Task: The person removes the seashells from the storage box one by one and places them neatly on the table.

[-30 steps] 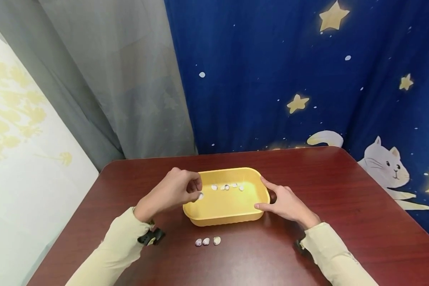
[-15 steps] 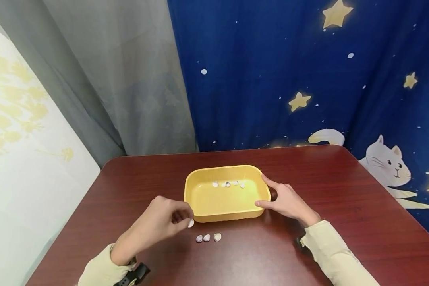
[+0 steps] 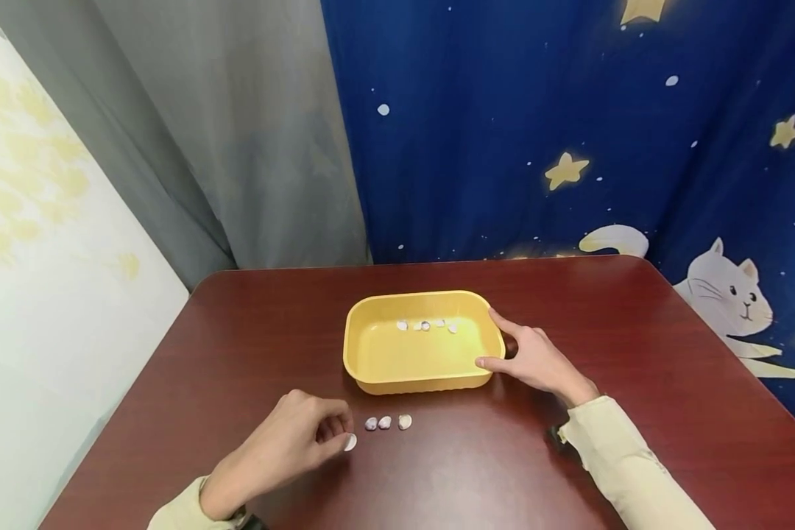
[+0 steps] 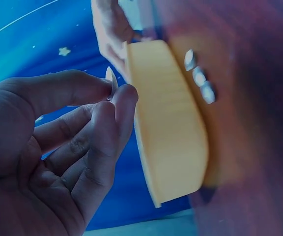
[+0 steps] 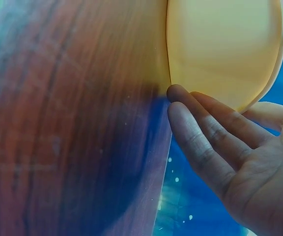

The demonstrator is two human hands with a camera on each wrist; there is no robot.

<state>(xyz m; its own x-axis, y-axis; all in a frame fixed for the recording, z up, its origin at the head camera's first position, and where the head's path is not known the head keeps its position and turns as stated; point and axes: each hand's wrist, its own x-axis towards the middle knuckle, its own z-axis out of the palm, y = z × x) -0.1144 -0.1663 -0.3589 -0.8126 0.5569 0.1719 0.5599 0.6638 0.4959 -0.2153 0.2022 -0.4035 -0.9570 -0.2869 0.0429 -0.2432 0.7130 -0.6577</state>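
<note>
A small pale shell sits pinched between the thumb and fingertips of the left hand, just left of a row of three shells and slightly nearer the person. That row runs left to right on the tabletop; the left hand is much closer to it than the right. Beyond the row stands a yellow tray, its long side also left to right, with a few shells toward its far wall. The right hand grips the tray's right end, thumb over the rim, other fingers outside. Behind hangs a blue curtain. Fingers cover much of the pinched shell; whether it touches the tabletop cannot be told. The left wrist view blurs the row.
</note>
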